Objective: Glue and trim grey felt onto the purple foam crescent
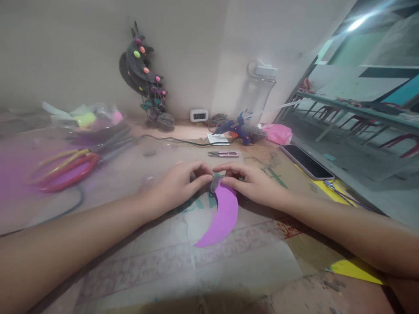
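In front of me a purple crescent-shaped piece hangs tip-down over the work surface, its lower point curving left. My right hand grips its top end between thumb and fingers. A small dark grey piece lies against that top end, on the left edge of the crescent. My left hand pinches at this grey piece with thumb and index finger. Both hands' fingertips almost meet above it. Just beyond them lie small pink-handled thread snips.
A blue glue gun and white digital clock are at the back, beside a dark crescent ornament with coloured balls. Large red-and-yellow-handled scissors lie left. A phone and pink plastic bag are right.
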Action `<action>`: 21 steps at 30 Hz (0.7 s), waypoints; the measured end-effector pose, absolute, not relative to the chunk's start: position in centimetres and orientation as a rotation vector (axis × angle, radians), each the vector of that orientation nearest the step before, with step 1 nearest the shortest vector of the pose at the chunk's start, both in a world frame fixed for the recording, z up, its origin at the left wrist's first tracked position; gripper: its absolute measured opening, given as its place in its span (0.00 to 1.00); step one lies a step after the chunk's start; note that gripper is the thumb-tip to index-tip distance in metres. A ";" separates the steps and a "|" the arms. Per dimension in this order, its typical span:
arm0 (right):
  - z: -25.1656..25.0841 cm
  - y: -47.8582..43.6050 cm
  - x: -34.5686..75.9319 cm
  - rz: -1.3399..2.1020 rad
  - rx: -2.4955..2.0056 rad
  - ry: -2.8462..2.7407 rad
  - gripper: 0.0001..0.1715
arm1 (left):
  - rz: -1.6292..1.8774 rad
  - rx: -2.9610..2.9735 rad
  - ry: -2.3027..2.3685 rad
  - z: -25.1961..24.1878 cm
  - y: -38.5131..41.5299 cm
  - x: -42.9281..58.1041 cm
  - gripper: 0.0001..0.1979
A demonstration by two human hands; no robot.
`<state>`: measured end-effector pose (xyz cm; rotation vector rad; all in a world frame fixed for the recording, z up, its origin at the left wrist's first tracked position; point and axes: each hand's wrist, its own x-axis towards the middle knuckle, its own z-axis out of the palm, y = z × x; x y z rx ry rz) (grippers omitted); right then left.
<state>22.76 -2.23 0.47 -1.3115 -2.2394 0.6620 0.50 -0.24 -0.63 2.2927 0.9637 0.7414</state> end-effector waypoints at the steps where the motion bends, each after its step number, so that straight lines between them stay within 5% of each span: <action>1: 0.5 -2.2 22.7 0.676 -1.307 -2.213 0.16 | 0.752 2.261 0.977 -0.6 -0.3 0.5 0.11; 7: 0.6 -2.5 22.8 0.385 -1.206 -2.153 0.11 | 0.799 2.097 1.021 -0.8 -0.3 0.4 0.14; 14: 0.8 -3.8 23.6 -0.020 -0.463 -2.581 0.12 | 0.930 2.043 1.099 -0.4 0.1 0.5 0.12; 21: 1.2 -2.9 23.9 0.114 -0.945 -2.048 0.09 | 1.066 2.020 1.125 0.2 -0.2 0.4 0.10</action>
